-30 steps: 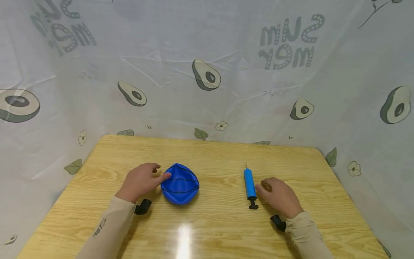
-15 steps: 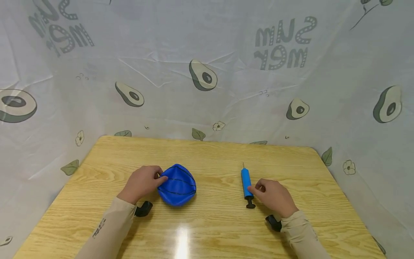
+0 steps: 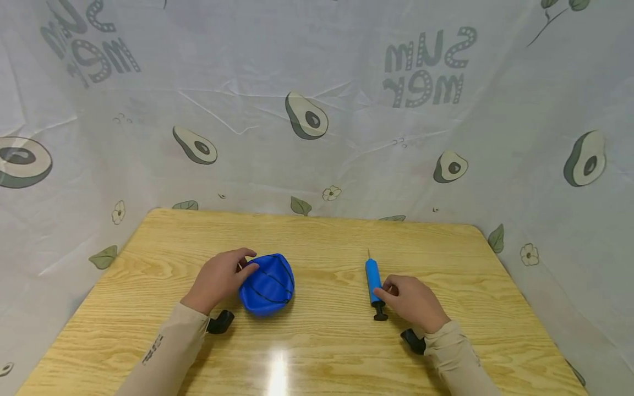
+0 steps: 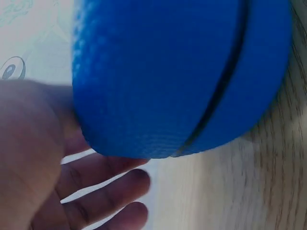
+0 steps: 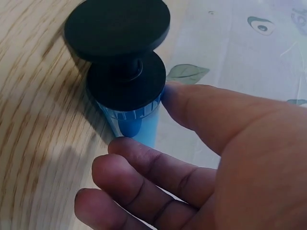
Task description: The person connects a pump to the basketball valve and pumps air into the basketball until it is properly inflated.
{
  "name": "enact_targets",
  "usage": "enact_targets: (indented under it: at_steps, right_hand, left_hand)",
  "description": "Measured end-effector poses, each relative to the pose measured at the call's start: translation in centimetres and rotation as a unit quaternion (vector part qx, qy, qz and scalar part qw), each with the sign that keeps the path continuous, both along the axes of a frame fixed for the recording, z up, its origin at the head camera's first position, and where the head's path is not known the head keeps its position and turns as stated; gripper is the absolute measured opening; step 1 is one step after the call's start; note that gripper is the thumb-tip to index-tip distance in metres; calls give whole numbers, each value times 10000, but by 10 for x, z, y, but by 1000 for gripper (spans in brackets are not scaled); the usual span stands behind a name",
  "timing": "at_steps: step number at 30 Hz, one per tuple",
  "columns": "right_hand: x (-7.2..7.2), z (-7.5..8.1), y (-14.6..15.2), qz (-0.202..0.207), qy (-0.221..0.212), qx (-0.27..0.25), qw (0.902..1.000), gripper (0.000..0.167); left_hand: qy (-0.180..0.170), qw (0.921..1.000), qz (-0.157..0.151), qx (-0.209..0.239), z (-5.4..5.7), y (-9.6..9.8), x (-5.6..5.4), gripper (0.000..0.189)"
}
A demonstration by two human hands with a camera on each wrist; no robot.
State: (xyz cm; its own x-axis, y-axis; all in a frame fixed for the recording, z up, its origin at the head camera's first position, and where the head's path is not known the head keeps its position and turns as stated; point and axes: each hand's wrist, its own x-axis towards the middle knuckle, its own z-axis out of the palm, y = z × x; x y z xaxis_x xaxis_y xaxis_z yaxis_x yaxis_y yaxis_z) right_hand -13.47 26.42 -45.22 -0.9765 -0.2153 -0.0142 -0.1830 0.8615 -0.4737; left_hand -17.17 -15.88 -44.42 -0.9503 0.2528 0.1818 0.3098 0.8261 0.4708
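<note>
From the head view, the limp blue ball (image 3: pixel 267 287) lies left of centre on the wooden bench (image 3: pixel 327 352), and the blue pump (image 3: pixel 372 275) lies to its right, needle (image 3: pixel 369 253) pointing away from the person. The left hand (image 3: pixel 218 276) is partly closed on the ball's left edge, thumb on top. Only the left wrist view shows the ball's pebbled skin and the other fingers (image 4: pixel 108 199) slightly bent and spread below it; the thumb's contact is hidden there, so I can't judge how firm that hold is. The right wrist view shows what the head view can't: the right hand (image 3: pixel 416 301) pinches the pump beside its black collar (image 5: pixel 127 84), thumb on one side, index fingertip on the other, remaining fingers loosely curved.

Compared with half a second ago, the ball's black lines, then nearly level, now slant down to the right. A second ago the right thumb was beside the barrel; now it overlaps it.
</note>
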Motion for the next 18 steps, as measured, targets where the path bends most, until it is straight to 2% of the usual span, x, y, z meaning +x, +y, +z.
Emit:
enact_targets:
  at_steps: [4,7,12,14,18]
  right_hand:
    - [-1,0,-1,3,-11,13,10000,21]
    - [-1,-1,-3,31,5,11,10000,21]
    - [-3,-1,-6,34,-68,-41,10000,21]
    - [-5,0,-7,-2,-158,-68,9999,21]
    - [-13,2,-11,-30,-296,-177,9994,20]
  left_hand:
    - [262,9996,-21,-100,1,2,2,39]
    - [429,9982,-348,-231,4,7,7,36]
    - [78,9945,-939,-447,10,30,19,43]
    - [-52,9932,-1033,-529,11,42,21,44]
    - [-64,9916,-1102,-671,13,56,23,38]
